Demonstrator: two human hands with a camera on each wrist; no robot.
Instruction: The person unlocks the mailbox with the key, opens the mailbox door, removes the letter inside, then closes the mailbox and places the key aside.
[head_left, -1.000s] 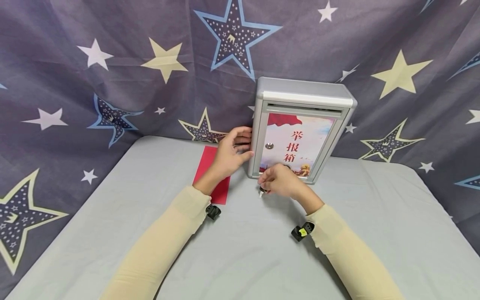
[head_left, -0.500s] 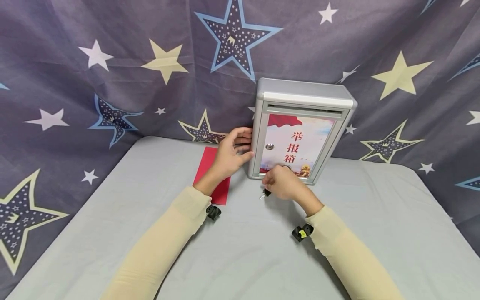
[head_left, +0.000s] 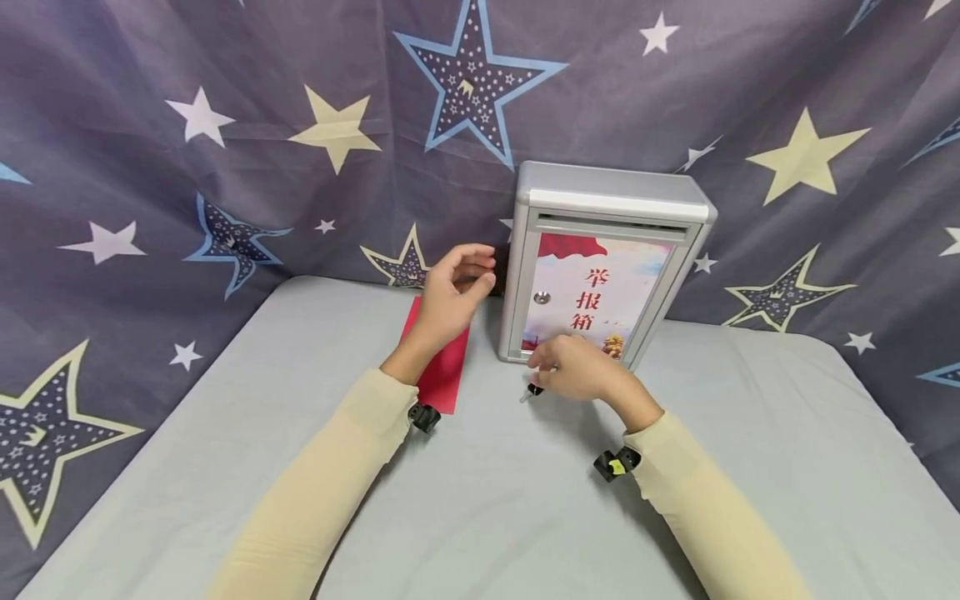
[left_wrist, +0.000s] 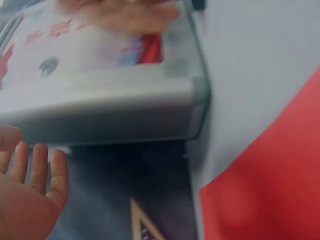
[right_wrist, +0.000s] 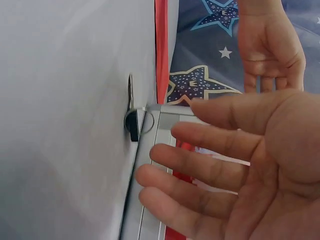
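Observation:
A silver metal suggestion box (head_left: pixel 615 250) with a lock (head_left: pixel 542 297), a slot near its top and red Chinese lettering stands upright. The left hand (head_left: pixel 453 292) hovers left of the box, apart from it, with fingers loosely bent and nothing in them. Before the box's lower front edge, the right hand (head_left: pixel 576 367) has its fingers spread and holds nothing. Close to its fingertips, a black-headed key (right_wrist: pixel 133 125) with a metal ring lies on the grey cloth, partly hidden by that hand in the head view. Under the left forearm lies a red envelope or sheet (head_left: pixel 444 375).
A grey cloth (head_left: pixel 480 500) covers the table. Behind the box hangs a dark curtain (head_left: pixel 330 50) printed with stars. A black camera (head_left: pixel 425 417) is strapped to the left wrist, another camera (head_left: pixel 617 464) to the right.
The left hand has come off the box's side and moved a little left. The right hand has let go of the key, which now lies on the cloth. The head view has tilted slightly.

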